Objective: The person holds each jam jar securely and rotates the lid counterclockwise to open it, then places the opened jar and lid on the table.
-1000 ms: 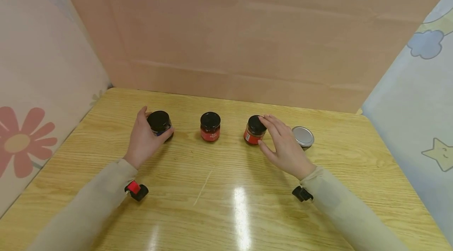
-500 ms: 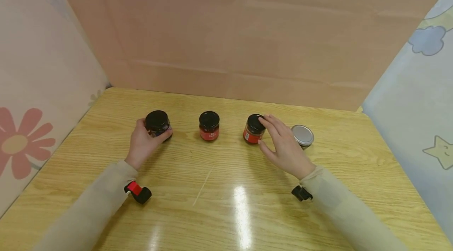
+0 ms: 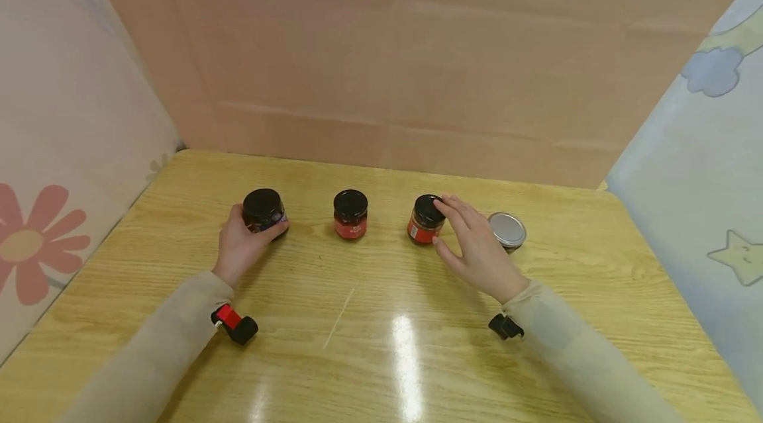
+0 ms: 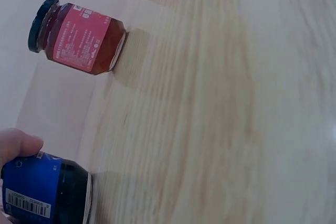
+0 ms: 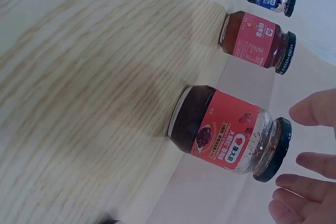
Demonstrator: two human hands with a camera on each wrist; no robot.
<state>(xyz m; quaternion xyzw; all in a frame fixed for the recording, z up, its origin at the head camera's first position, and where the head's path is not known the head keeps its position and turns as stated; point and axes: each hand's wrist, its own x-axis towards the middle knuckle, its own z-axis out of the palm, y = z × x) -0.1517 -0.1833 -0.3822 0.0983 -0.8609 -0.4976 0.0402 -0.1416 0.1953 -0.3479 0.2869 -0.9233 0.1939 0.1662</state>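
Observation:
My left hand (image 3: pixel 241 241) grips a jar with a blue label and black lid (image 3: pixel 262 204), thumb across its near side and fingers round the far left. In the left wrist view the blue-labelled jar (image 4: pixel 44 190) shows a barcode, and its base meets the table. My right hand (image 3: pixel 479 247) hovers with spread, relaxed fingers beside the lid of a red-labelled jar (image 3: pixel 425 224). The right wrist view shows a gap between its fingers (image 5: pixel 315 166) and the black lid (image 5: pixel 274 150). Dark contents fill the lower part of that red-labelled jar (image 5: pixel 223 129). Both jars stand upright.
Between my hands stands a pink-red labelled jar (image 3: pixel 350 214) with a black lid. A silver-lidded jar (image 3: pixel 508 231) stands right of my right hand, partly hidden by it. The wooden table (image 3: pixel 310 363) meets a brown paper-like backdrop (image 3: pixel 387 79) and patterned side walls.
My left fingers, raised beside the blue-labelled jar at first, have closed round it; its label looks slightly turned. The right hand has stayed beside the red-labelled jar.

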